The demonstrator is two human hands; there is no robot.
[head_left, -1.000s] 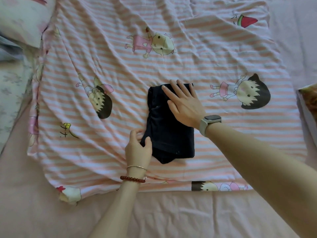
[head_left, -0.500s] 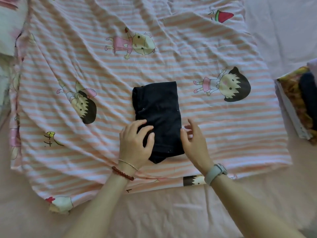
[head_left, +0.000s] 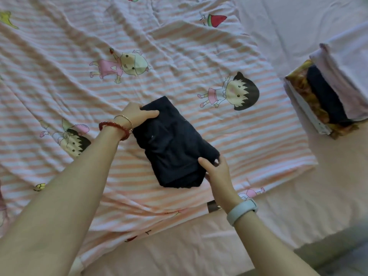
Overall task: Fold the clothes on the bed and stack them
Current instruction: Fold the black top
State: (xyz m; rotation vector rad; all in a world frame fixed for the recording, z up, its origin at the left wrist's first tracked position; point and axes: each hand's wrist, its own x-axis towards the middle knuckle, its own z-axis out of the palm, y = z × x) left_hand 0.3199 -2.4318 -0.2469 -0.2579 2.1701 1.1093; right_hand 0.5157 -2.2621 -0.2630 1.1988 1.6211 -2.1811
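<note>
Nearest us, our right hand (head_left: pixel 218 174) pinches the near right corner of the folded dark garment (head_left: pixel 173 144), thumb on top, fingers tucked under. The garment lies tilted on the pink striped cartoon sheet (head_left: pixel 199 46). Beyond the garment's middle, our left hand (head_left: pixel 137 115) grips its far left corner, thumb laid across the cloth. Well to the garment's right, farther off, sits a stack of folded clothes (head_left: pixel 326 98).

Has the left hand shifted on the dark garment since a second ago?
Yes. The left hand went from the folded dark garment's near corner to its far end, now closer to the pink-dress cartoon figure printed on the striped sheet.
</note>
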